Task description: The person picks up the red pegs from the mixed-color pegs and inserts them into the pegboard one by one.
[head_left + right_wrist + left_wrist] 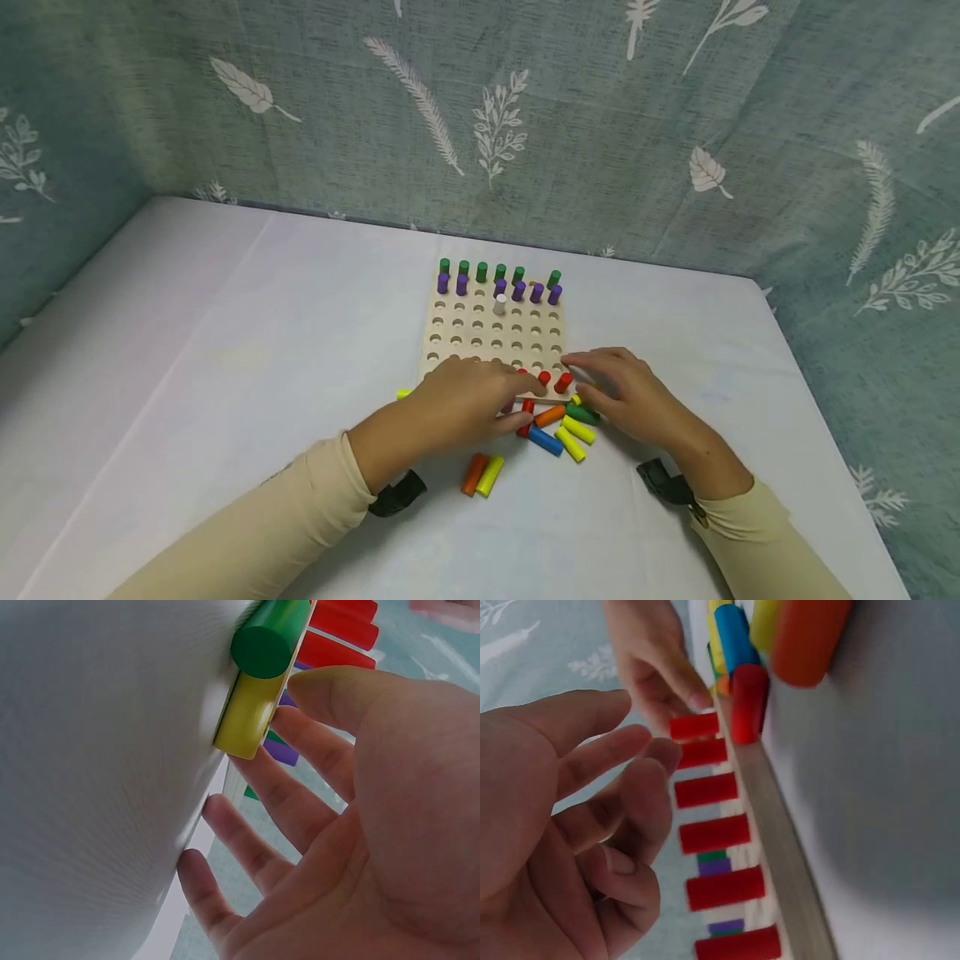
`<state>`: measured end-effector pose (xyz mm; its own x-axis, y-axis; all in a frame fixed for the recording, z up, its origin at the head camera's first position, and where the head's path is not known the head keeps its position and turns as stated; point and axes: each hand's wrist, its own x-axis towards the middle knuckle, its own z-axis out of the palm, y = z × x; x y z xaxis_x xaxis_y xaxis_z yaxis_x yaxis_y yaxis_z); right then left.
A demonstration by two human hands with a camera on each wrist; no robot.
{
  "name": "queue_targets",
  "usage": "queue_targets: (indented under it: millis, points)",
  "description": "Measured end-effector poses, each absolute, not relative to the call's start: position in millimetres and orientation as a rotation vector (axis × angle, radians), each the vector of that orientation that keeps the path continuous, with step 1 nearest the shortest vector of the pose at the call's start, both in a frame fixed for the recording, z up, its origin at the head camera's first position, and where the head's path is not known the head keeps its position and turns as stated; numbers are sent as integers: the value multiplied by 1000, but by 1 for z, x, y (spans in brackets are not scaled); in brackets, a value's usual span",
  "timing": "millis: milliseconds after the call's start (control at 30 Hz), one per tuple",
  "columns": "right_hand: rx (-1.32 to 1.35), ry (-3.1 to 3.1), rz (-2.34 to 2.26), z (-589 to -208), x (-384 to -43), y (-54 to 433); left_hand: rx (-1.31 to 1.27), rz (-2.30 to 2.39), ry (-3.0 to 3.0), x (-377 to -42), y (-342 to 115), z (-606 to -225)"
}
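A wooden pegboard lies on the white-covered table. Across its near row stand several red pegs, partly covered by the left hand in the head view. My left hand hovers over that near edge; its fingers are loosely bent with nothing between them. At the board's right front corner is my right hand, its fingers spread and relaxed. Its fingertips are close to a loose yellow peg and a green peg; whether they touch the yellow one, I cannot tell.
Green pegs and purple pegs fill most of the far two rows, with a white peg just in front. Loose yellow, blue, orange and red pegs lie before the board, including a blue peg and an orange peg.
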<state>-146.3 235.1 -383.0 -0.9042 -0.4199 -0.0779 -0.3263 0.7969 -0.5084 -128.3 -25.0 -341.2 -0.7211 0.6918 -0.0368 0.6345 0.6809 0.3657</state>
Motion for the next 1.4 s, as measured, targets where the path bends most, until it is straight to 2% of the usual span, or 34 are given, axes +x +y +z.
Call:
queue_targets:
  millis: [1400]
  points:
    - [-552,2805,-719,-385,-147,233,1091,408,2667,-130,-21,-368]
